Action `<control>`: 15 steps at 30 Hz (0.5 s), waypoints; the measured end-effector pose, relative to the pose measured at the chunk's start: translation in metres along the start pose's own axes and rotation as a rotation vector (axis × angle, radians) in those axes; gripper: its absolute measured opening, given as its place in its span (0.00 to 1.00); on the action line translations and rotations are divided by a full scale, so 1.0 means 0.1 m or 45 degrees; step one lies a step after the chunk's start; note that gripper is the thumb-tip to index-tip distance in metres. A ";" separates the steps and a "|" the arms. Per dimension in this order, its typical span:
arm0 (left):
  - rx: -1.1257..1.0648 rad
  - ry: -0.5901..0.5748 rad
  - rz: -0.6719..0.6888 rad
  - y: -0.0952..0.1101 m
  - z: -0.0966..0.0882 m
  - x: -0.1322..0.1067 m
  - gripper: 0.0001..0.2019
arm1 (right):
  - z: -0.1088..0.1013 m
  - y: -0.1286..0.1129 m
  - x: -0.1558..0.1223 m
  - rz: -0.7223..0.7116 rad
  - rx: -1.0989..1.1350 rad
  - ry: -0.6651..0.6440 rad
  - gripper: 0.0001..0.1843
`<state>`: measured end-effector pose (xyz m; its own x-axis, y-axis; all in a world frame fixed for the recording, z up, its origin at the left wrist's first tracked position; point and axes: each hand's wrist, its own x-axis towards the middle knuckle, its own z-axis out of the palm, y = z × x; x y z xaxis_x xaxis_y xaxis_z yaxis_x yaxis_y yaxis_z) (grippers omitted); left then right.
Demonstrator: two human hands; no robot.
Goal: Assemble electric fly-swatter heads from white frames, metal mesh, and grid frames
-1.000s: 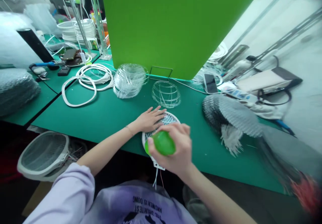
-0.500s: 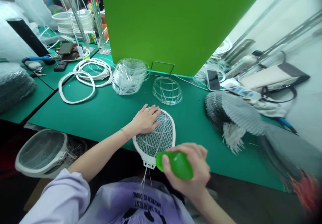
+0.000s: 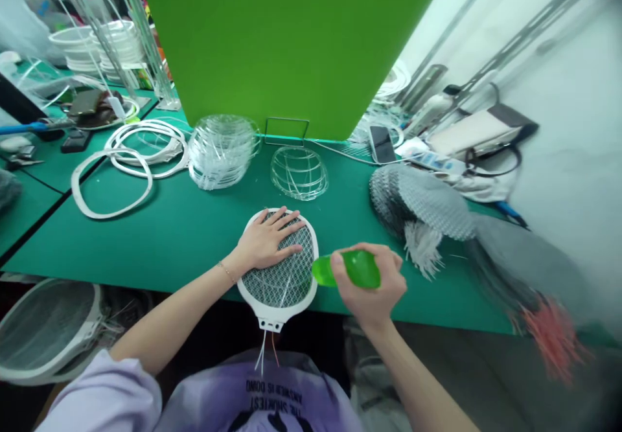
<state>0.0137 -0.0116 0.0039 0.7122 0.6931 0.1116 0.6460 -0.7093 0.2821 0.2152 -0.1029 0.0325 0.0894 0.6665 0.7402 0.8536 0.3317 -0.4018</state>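
A white-framed mesh racket head (image 3: 286, 283), like that of a bug zapper, lies at the table's front edge. Thin white and orange wires hang from its neck. My left hand (image 3: 267, 241) rests flat on the mesh's upper left, fingers spread, holding nothing. My right hand (image 3: 376, 289) is wrapped around a green translucent tool (image 3: 362, 269) with a rounded body. The tool's narrower end is at the frame's right rim; whether it touches I cannot tell. Its exact kind does not show.
Behind the racket head sit clear plastic ring frames (image 3: 300, 173) and a taller stack of them (image 3: 221, 153). White frames (image 3: 111, 212) lie to the left. Grey mesh sheets (image 3: 432, 202) are piled at right, near a phone (image 3: 382, 145). A green panel (image 3: 291, 50) stands behind.
My right hand has carried the green tool from the racket head's neck up and away to its right rim. My left hand stays on the mesh, fingers spread wider. The camera view has shifted.
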 end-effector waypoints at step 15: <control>-0.044 -0.036 -0.041 0.01 -0.07 0.12 0.32 | 0.60 0.41 0.54 0.165 -0.067 -0.133 0.14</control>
<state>0.0215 -0.0034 0.0119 0.6988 0.7113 0.0753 0.6593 -0.6814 0.3179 0.2243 -0.0134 0.0238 0.1489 0.7678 0.6232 0.8645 0.2050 -0.4590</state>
